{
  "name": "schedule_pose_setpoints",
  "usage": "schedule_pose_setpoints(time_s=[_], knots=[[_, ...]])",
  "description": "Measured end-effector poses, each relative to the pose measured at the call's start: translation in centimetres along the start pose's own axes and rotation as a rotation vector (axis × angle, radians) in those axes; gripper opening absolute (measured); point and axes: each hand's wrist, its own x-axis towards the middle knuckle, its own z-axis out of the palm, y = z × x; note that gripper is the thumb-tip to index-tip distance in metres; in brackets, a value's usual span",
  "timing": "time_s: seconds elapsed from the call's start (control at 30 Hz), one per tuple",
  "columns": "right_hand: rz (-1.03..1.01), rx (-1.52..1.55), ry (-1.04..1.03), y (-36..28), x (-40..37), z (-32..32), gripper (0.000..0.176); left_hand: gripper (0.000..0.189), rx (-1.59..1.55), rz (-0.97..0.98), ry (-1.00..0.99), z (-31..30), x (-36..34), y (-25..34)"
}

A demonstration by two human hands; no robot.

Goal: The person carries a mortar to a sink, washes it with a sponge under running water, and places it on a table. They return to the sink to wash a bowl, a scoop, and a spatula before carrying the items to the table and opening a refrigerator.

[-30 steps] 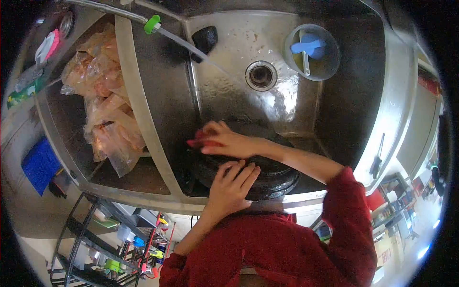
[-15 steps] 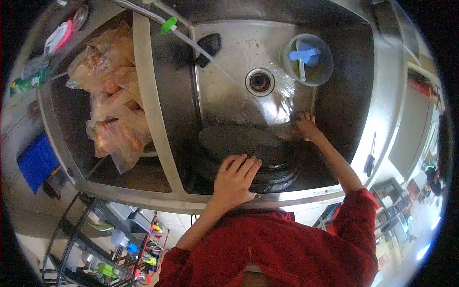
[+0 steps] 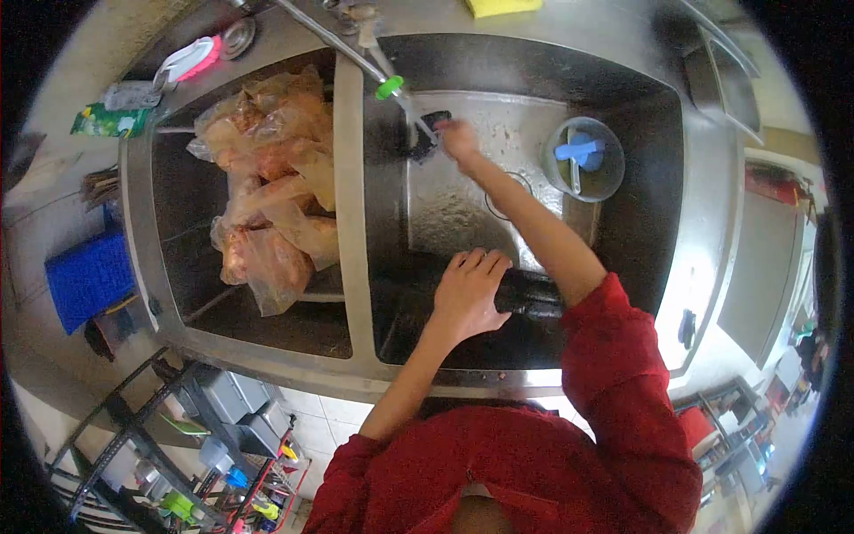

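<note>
My left hand [image 3: 471, 289] grips the upper edge of a dark, wet, round plate-like piece [image 3: 531, 294], fingers over its far side and thumb on the near side. It stands in the near part of the steel sink [image 3: 454, 214], mostly in shadow. My right hand [image 3: 458, 142] is stretched across to the sink's far left, its fingers right at a black pad-like object [image 3: 429, 135]. Motion smears these fingers, so I cannot tell whether they hold it. The faucet's spout with a green ring [image 3: 389, 86] hangs just above, pointing down at that spot.
A clear round tub [image 3: 614, 178] holding a blue-headed tool [image 3: 578, 151] stands at the sink's right. In the left basin lie plastic bags of raw meat [image 3: 276, 191]. A pink and white brush [image 3: 191, 59] rests on the back ledge, near a yellow cloth [image 3: 503, 7].
My right hand has moved from the sink's right side to the black object at the far left. The round piece now shows nearly edge-on under my left hand. The view has shifted too.
</note>
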Motion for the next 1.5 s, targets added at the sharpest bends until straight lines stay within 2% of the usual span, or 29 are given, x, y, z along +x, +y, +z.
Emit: schedule_pose_setpoints(time_s=[0.03, 0.1, 0.13, 0.2, 0.23, 0.3, 0.4, 0.43, 0.67, 0.77, 0.83, 0.97, 1.03, 1.1, 1.17, 1.2, 1.23, 1.3, 1.33, 1.37, 1.4, 1.43, 1.47, 1.5], knots=[[-0.18, 0.105, 0.076, -1.6, 0.2, -0.7, 0.031, 0.062, 0.002, -0.002, 0.013, 0.1, 0.5, -0.3], [-0.222, 0.175, -0.214, -8.1, 0.4, -2.5, 0.036, 0.057, 0.019, -0.008, 0.073, 0.4, 1.5, -1.0], [-0.227, 0.168, -0.222, -10.4, 0.5, -2.4, 0.036, 0.057, 0.017, -0.013, 0.083, 0.3, 2.0, -1.4], [-0.533, -0.101, -0.429, -14.0, 0.6, -1.3, 0.04, 0.054, -0.045, -0.018, 0.076, 0.1, 2.9, -1.9], [-0.541, -0.107, -0.433, -15.2, 0.2, -0.8, 0.04, 0.053, -0.033, -0.003, 0.121, 0.0, 3.1, -2.0], [-0.557, -0.579, -0.466, -16.5, -0.3, -0.2, 0.037, 0.053, -0.042, -0.02, 0.103, -0.2, 3.6, -2.2], [-0.652, -0.502, -0.356, -16.5, -1.7, -0.2, 0.035, 0.052, -0.053, -0.027, 0.115, 0.0, 3.8, -2.6], [-0.524, -0.358, -0.414, -16.5, -2.1, -0.3, 0.033, 0.052, -0.055, -0.021, 0.154, 0.3, 3.8, -2.6], [-0.528, -0.435, -0.511, -18.1, -2.7, -0.8, 0.034, 0.051, -0.045, -0.006, 0.183, 0.2, 3.8, -2.6], [-0.564, -0.529, -0.499, -18.5, -2.2, -2.1, 0.032, 0.052, -0.058, -0.039, 0.133, 0.1, 3.8, -2.5], [-0.54, -0.482, -0.546, -19.1, -2.1, -3.3, 0.031, 0.066, -0.001, -0.081, 0.04, 0.1, 3.7, -2.5], [-0.543, -0.514, -0.558, -17.7, -0.7, -3.8, 0.035, 0.067, -0.019, -0.094, -0.002, -0.2, 3.5, -2.0], [-0.625, -0.281, -0.421, -14.6, -1.6, -4.0, 0.041, 0.066, 0.025, -0.082, 0.048, 0.1, 2.5, -1.6], [-0.715, -0.358, -0.302, -10.9, -3.8, -6.6, 0.045, 0.062, -0.003, -0.077, 0.079, 0.1, 1.4, -0.8], [-0.441, -0.794, -0.371, -6.4, -7.5, -11.7, 0.043, 0.058, -0.035, -0.079, 0.109, 0.5, 0.0, -0.1], [-0.436, -1.04, -0.465, 4.5, -4.8, -15.0, 0.044, 0.059, -0.025, -0.071, 0.127, 0.8, -0.6, 0.1], [-0.146, -1.104, -0.628, 6.4, -7.7, -17.7, 0.044, 0.06, -0.015, -0.064, 0.146, 1.0, -1.1, 0.4], [0.389, -0.917, -0.823, 9.4, -13.8, -21.0, 0.045, 0.06, -0.028, -0.074, 0.122, 0.6, -2.1, 1.5], [0.611, -0.762, -0.833, 10.3, -16.1, -21.7, 0.047, 0.06, -0.039, -0.088, 0.091, 0.5, -2.6, 1.9], [0.743, -0.622, -0.814, 11.2, -17.9, -21.9, 0.049, 0.063, -0.049, -0.075, 0.102, 1.1, -3.0, 2.0], [0.588, -0.489, -0.866, 17.3, -17.5, -22.8, 0.05, 0.063, -0.045, -0.08, 0.106, 1.0, -3.3, 2.5], [0.507, -0.426, -0.896, 20.3, -16.8, -23.4, 0.051, 0.067, -0.031, -0.095, 0.022, 0.9, -3.4, 3.0], [0.426, -0.36, -0.925, 20.7, -16.6, -23.2, 0.052, 0.071, -0.021, -0.112, -0.067, 0.9, -3.6, 3.6], [0.447, -0.353, -0.926, 21.2, -16.8, -23.4, 0.051, 0.071, -0.019, -0.089, -0.046, 1.1, -3.8, 4.2]])
